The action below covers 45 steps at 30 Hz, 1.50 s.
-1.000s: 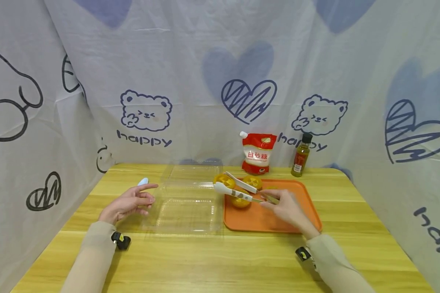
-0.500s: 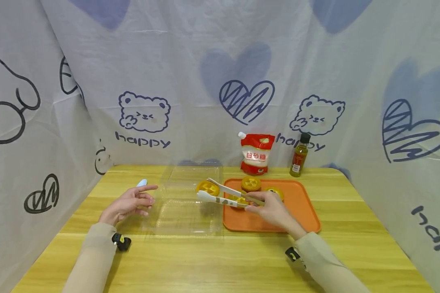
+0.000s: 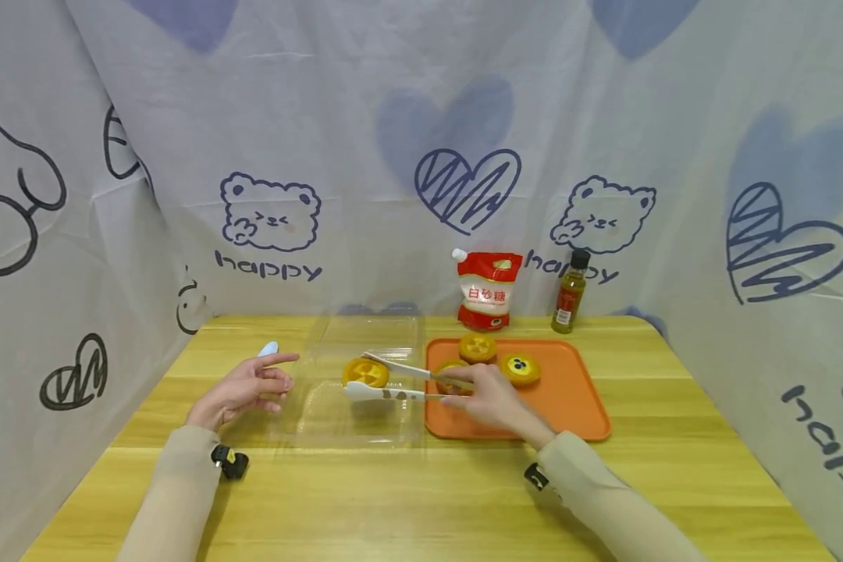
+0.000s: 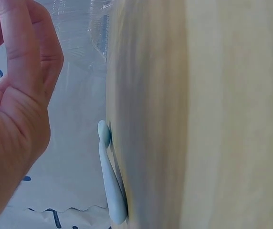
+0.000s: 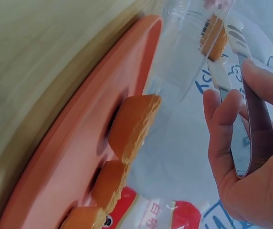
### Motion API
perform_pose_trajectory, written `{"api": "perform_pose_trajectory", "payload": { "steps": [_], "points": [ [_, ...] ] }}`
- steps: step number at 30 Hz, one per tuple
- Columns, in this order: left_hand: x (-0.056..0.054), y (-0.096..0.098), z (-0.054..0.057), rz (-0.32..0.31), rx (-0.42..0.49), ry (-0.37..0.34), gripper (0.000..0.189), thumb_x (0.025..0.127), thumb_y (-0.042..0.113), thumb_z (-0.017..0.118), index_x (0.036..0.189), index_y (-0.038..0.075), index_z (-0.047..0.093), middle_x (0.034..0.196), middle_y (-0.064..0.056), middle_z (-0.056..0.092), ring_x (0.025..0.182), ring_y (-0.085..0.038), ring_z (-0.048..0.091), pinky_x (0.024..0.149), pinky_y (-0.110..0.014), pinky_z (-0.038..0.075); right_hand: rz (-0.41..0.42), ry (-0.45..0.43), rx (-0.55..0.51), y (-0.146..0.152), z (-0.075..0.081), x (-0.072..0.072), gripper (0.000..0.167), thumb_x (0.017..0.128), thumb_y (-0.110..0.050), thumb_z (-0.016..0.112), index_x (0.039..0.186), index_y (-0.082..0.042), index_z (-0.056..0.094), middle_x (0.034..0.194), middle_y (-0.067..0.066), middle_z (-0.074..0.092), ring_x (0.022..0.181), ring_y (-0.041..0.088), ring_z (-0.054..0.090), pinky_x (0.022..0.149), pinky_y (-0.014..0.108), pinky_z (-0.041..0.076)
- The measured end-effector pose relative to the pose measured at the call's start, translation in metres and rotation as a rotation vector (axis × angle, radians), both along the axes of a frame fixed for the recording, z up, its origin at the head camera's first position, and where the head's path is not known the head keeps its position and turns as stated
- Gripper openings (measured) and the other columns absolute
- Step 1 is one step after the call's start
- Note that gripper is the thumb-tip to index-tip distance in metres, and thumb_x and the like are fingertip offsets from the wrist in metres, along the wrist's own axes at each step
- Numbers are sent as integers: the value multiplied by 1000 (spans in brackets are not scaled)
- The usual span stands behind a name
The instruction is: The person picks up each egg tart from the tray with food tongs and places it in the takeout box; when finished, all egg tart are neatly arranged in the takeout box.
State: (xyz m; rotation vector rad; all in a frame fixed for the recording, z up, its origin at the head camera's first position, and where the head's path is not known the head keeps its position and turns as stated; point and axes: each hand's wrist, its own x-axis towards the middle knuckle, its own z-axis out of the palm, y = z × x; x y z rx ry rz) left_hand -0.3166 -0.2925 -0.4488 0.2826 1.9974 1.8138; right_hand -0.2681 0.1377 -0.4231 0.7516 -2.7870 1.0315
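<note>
With the right hand (image 3: pixel 488 398) I grip metal tongs (image 3: pixel 403 395) with white, spotted tips. Between those tips is a yellow-orange tart (image 3: pixel 365 373), held above the clear plastic container (image 3: pixel 309 431), whose lid is folded back. In the right wrist view the tart (image 5: pixel 214 38) shows partly through the clear plastic wall. My left hand (image 3: pixel 242 390) hovers at the container's left side, fingers loosely bent around nothing. On the orange tray (image 3: pixel 569 410) sit three more tarts: one at the back (image 3: pixel 477 347), one with dark dots (image 3: pixel 520 370), and one partly hidden behind the tongs.
A light blue utensil with a slim handle (image 4: pixel 111 183) lies on the table beyond my left hand. Behind the tray stand a red and white sugar pouch (image 3: pixel 488 293) and a dark-capped bottle (image 3: pixel 569 298). A printed cloth (image 3: pixel 365 156) hangs along the table's back.
My right hand has moved left with the tongs, carrying the tart from the tray's left edge to over the container. The left hand has stayed in place.
</note>
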Motion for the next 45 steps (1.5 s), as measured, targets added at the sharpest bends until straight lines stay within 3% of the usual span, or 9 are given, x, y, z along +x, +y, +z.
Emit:
{"api": "perform_pose_trajectory", "payload": {
  "steps": [8, 20, 33, 38, 41, 45],
  "points": [
    [-2, 2, 1, -10, 4, -10, 74, 93, 0, 63, 154, 0, 20, 97, -8, 65, 76, -15, 64, 63, -29, 61, 26, -10, -10, -6, -2, -4, 35, 87, -24, 75, 121, -14, 71, 109, 7, 74, 103, 26, 67, 89, 45, 54],
    [-1, -3, -1, -1, -11, -7, 74, 93, 4, 65, 154, 1, 23, 98, -8, 65, 77, -15, 65, 65, -30, 61, 37, -89, -7, -26, -3, -13, 40, 91, -26, 71, 129, -18, 66, 122, 2, 69, 112, 22, 66, 96, 43, 54],
    [-2, -1, -2, 11, -4, -17, 73, 93, 2, 64, 154, 2, 23, 97, -9, 65, 74, -16, 65, 64, -30, 61, 39, -7, 107, -47, -5, -21, 40, 88, -29, 73, 126, -19, 68, 119, -1, 71, 105, 19, 67, 86, 37, 56],
    [-1, -1, -2, 12, -9, -15, 73, 93, 2, 64, 154, 2, 24, 96, -8, 65, 74, -16, 65, 64, -30, 61, 50, 13, 136, -54, -4, -24, 39, 88, -29, 74, 124, -18, 70, 118, -1, 72, 97, 19, 68, 76, 32, 55],
    [-1, 0, -1, 8, -12, -12, 72, 93, 1, 63, 154, 2, 23, 96, -8, 65, 74, -16, 65, 64, -30, 61, 59, 36, 164, -58, -4, -26, 39, 87, -30, 75, 124, -18, 70, 118, -1, 72, 98, 19, 68, 71, 29, 52],
    [-2, 1, -1, 0, -13, -9, 74, 93, 2, 63, 154, 0, 21, 95, -7, 65, 75, -14, 65, 64, -30, 61, 70, 48, 186, -63, -6, -29, 39, 86, -30, 76, 123, -19, 70, 117, -1, 72, 82, 13, 62, 59, 23, 42]
  ]
}}
